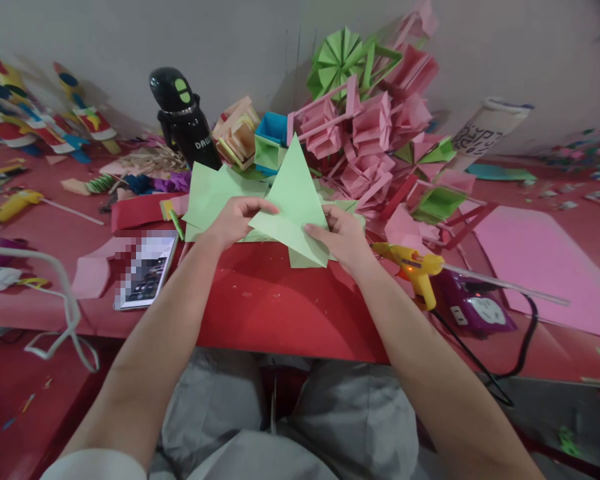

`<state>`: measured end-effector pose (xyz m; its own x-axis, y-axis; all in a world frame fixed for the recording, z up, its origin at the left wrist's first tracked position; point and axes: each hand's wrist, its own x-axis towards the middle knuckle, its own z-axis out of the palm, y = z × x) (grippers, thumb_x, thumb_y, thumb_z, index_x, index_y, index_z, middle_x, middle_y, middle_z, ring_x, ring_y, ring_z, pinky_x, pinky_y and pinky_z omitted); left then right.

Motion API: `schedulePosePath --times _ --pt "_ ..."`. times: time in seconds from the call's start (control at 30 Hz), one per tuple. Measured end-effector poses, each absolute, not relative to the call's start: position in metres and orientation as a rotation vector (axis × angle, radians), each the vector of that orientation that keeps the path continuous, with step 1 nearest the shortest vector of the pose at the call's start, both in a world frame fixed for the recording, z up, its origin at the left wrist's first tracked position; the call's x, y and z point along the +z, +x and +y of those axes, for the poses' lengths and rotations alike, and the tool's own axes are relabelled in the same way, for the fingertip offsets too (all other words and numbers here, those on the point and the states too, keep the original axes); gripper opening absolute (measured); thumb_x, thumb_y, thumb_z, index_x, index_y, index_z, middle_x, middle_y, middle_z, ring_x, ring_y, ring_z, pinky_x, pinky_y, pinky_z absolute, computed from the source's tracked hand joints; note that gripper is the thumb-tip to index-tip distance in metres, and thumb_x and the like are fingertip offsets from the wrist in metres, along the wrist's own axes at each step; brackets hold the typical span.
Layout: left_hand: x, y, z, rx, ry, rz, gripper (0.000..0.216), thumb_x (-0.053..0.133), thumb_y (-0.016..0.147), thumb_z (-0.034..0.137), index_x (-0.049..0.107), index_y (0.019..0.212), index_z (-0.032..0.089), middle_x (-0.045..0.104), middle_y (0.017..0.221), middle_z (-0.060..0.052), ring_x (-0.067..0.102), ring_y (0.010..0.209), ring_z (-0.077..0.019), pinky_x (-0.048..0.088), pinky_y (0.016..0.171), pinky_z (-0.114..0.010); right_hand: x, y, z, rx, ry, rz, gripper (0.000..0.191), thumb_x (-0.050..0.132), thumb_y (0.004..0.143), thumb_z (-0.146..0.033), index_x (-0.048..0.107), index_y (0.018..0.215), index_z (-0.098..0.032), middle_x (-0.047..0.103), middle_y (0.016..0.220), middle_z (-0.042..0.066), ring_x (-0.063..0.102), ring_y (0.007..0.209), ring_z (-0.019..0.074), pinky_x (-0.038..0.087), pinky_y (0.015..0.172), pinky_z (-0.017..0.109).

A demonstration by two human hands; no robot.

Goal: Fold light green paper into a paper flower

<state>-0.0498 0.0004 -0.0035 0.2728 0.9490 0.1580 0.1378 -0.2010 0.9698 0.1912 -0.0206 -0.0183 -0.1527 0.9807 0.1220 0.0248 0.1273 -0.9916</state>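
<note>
- Step, as I read it from my end: folding the green paper; a flap lies slantwise across its lower part, prob. mid-fold.
- Next move, I'd say, calls for edges matched, then a firm thumb press along the crease.
- Where: ctr, between both hands, in front of more green sheets; can't tell if its bottom touches the red tabletop.
- L hand: grip closed to a light pinch on the paper's left side.
- R hand: pinched too, thumb on front, fingers partly hidden behind.
- Mat'ls: paper looks thin, matte, crisp; pointed top, squarish tab below.
- Behind: pink shapes, boxy w/ folded sides; rounded black bottle.
- R side: yellow plastic glue gun, orange light on; flat pink sheet beyond.
</note>
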Motion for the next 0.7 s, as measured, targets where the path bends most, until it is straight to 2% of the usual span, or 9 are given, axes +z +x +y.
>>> schedulePosePath --times 0.17,0.3,0.4,0.57,0.7 --pt "-0.003 -0.053 0.002 1.112 1.590 1.072 0.024 0.084 0.067 0.026 0.080 0.089 0.020 0.078 0.095 -0.006 0.072 0.091 -0.0210 0.056 0.088 -0.034 -0.017 0.191 -0.021 1.248 -1.087 -1.360 0.047 0.084 0.069 -0.043 0.065 0.106 -0.021 0.076 0.094 0.005 0.071 0.082 0.0203 0.059 0.079 0.038" --pt "-0.005 -0.056 0.003 1.101 1.483 1.034 0.034 0.088 0.068 0.039 0.080 0.093 0.018 0.077 0.090 -0.007 0.073 0.087 -0.0212 0.058 0.091 -0.037 -0.017 0.194 -0.020 1.249 -1.072 -1.262 0.049 0.084 0.066 -0.043 0.060 0.105 -0.025 0.071 0.083 -0.001 0.069 0.074 0.0175 0.057 0.075 0.036" --pt "-0.006 -0.055 0.003 1.128 1.414 1.027 0.040 0.087 0.069 0.048 0.080 0.092 0.016 0.078 0.086 -0.008 0.074 0.088 -0.0221 0.058 0.095 -0.040 -0.016 0.196 -0.018 1.232 -1.030 -1.204 0.043 0.084 0.066 -0.044 0.057 0.094 -0.026 0.064 0.078 -0.004 0.066 0.074 0.0154 0.057 0.077 0.035" --pt "-0.006 -0.052 0.004 1.207 1.355 1.022 0.038 0.087 0.070 0.048 0.077 0.083 0.014 0.077 0.083 -0.008 0.075 0.087 -0.0227 0.059 0.095 -0.041 -0.004 0.196 -0.019 1.313 -0.912 -1.110 0.029 0.080 0.069 -0.044 0.065 0.084 -0.024 0.068 0.098 0.002 0.067 0.086 0.0175 0.059 0.082 0.037" --pt "-0.005 -0.051 0.006 1.287 1.240 0.995 0.032 0.088 0.071 0.039 0.074 0.081 0.012 0.075 0.079 -0.007 0.076 0.085 -0.0219 0.060 0.092 -0.040 0.004 0.197 -0.023 1.384 -0.865 -1.199 0.047 0.063 0.079 -0.069 0.070 0.095 -0.025 0.070 0.117 0.008 0.070 0.099 0.0245 0.060 0.081 0.040"
